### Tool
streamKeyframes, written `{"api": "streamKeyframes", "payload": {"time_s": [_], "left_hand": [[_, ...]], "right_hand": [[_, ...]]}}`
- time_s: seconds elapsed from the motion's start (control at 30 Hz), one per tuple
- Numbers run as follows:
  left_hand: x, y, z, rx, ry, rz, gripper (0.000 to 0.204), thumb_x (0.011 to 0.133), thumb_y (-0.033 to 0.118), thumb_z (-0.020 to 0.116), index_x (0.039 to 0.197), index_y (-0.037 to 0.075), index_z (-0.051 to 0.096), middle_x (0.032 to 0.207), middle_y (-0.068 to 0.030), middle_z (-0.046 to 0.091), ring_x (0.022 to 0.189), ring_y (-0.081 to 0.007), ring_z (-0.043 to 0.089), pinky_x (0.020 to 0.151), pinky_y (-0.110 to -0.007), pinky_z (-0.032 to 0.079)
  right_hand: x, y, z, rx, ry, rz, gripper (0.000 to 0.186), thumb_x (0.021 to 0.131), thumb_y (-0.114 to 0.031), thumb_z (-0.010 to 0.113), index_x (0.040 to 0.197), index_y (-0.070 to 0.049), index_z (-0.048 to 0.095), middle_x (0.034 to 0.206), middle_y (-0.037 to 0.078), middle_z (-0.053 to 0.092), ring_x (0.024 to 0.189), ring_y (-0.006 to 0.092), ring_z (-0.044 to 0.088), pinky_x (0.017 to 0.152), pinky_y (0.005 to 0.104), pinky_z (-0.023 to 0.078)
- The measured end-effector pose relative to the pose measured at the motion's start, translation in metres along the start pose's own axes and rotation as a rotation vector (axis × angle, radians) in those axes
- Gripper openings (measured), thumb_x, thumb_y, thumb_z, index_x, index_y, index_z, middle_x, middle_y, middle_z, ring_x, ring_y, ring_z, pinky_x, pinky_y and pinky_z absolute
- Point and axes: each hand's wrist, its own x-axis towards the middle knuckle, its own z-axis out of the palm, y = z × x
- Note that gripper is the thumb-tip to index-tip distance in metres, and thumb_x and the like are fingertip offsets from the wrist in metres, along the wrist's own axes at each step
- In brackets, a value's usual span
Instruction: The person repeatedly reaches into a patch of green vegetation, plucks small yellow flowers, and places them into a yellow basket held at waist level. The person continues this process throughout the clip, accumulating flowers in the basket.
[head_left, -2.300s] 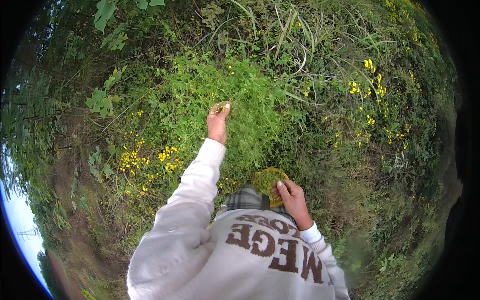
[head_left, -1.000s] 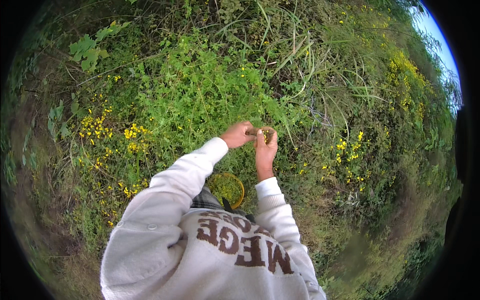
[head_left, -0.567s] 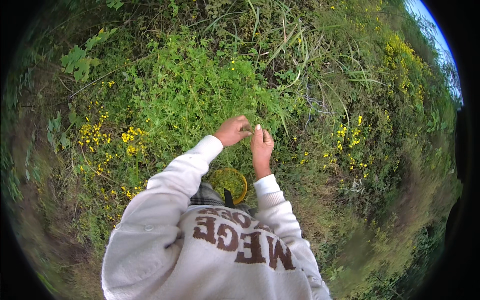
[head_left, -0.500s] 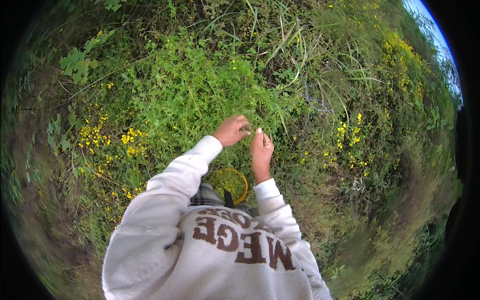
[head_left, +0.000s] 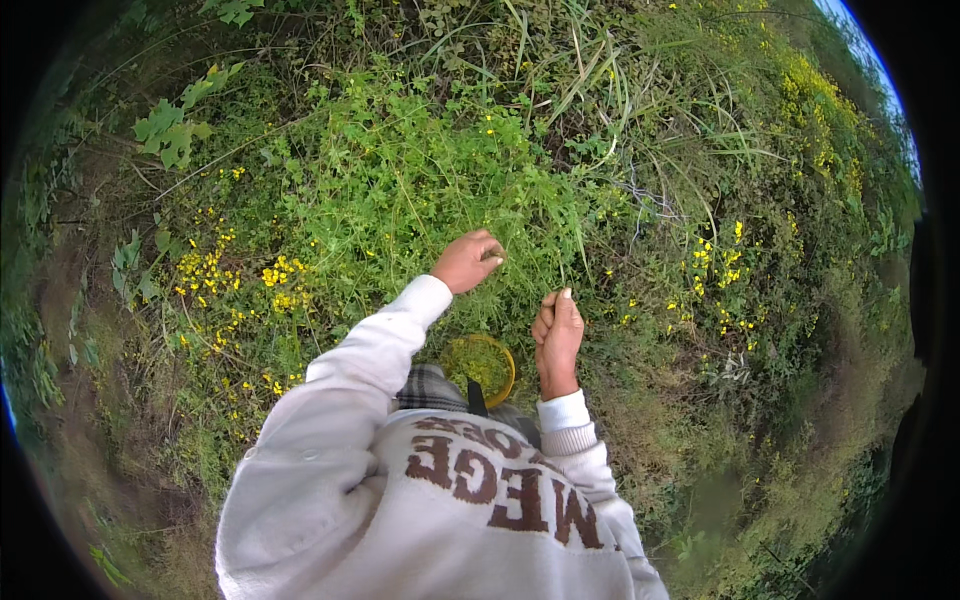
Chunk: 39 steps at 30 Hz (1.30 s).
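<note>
My left hand [head_left: 468,263] is closed in a pinch over the bright green leafy plants [head_left: 420,190]. Whatever sits between its thumb and fingers is too small to make out. To the right and nearer to me, my right hand [head_left: 559,338] is curled closed with the thumb on top, apart from the left one. Its grip hides anything inside. Below and between the hands stands a round container with a yellow rim [head_left: 512,373], close against my body. Small green and yellowish plant pieces [head_left: 475,362] lie in it.
Yellow flowers grow at the left [head_left: 285,280] and at the right [head_left: 715,265]. Long grass blades [head_left: 610,95] arch over the far side. A broad-leaved plant [head_left: 170,130] stands far left. Thin bare twigs [head_left: 640,195] stick out right of the green plants.
My hands have drawn apart: the right one came back toward me and to the right, while the left shifted slightly left against the plants. The whole view has turned a little.
</note>
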Motion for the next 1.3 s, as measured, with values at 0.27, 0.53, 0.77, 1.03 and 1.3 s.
{"api": "streamKeyframes", "payload": {"time_s": [0.27, 0.53, 0.77, 1.03, 1.3], "left_hand": [[0.055, 0.032, -0.018, -0.019, 0.172, 0.046, 0.014, 0.085, 0.019, 0.056, 0.094, 0.010, 0.062, 0.096, -0.0068, 0.060, 0.087, -0.0218, 0.057, 0.080, -0.036, 0.046], [0.179, 0.001, -0.074, -0.595, 0.527, -0.182, 0.026, 0.087, 0.012, 0.046, 0.108, 0.002, 0.057, 0.099, -0.0110, 0.063, 0.081, -0.0178, 0.057, 0.078, -0.031, 0.046], [0.277, -0.128, -0.057, -0.347, 0.149, -0.533, 0.032, 0.087, 0.024, 0.049, 0.095, -0.004, 0.059, 0.090, -0.0153, 0.062, 0.072, -0.0243, 0.058, 0.064, -0.036, 0.048], [0.271, -0.107, -0.010, 0.446, -0.243, -0.503, 0.070, 0.079, 0.052, 0.056, 0.116, -0.008, 0.051, 0.122, -0.0260, 0.049, 0.111, -0.0363, 0.050, 0.094, -0.039, 0.040], [0.246, -0.050, -0.064, 0.742, -0.245, -0.427, 0.036, 0.087, 0.030, 0.049, 0.105, 0.002, 0.062, 0.112, -0.0177, 0.059, 0.101, -0.0349, 0.058, 0.087, -0.041, 0.045]], "right_hand": [[-0.035, 0.014, -0.023, -0.033, 0.023, 0.097, 0.032, 0.095, -0.032, 0.042, 0.074, -0.009, 0.047, 0.051, -0.007, 0.026, 0.041, 0.0036, 0.021, 0.036, 0.0197, 0.017], [-0.072, 0.026, -0.077, 0.043, 0.249, 0.147, 0.032, 0.095, -0.031, 0.043, 0.072, -0.009, 0.046, 0.051, -0.007, 0.028, 0.040, 0.0032, 0.022, 0.035, 0.0197, 0.018], [-0.109, 0.045, -0.095, 0.049, 0.431, 0.267, 0.032, 0.095, -0.032, 0.043, 0.074, -0.009, 0.045, 0.050, -0.006, 0.028, 0.039, 0.0039, 0.022, 0.035, 0.0206, 0.019], [-0.124, 0.057, -0.094, 0.011, 0.498, 0.355, 0.034, 0.095, -0.033, 0.043, 0.072, -0.008, 0.044, 0.050, -0.005, 0.027, 0.039, 0.0049, 0.022, 0.036, 0.0216, 0.019], [-0.115, 0.053, -0.093, -0.004, 0.458, 0.369, 0.034, 0.094, -0.034, 0.044, 0.071, -0.009, 0.048, 0.050, -0.007, 0.030, 0.040, 0.0031, 0.023, 0.037, 0.0201, 0.019]]}}
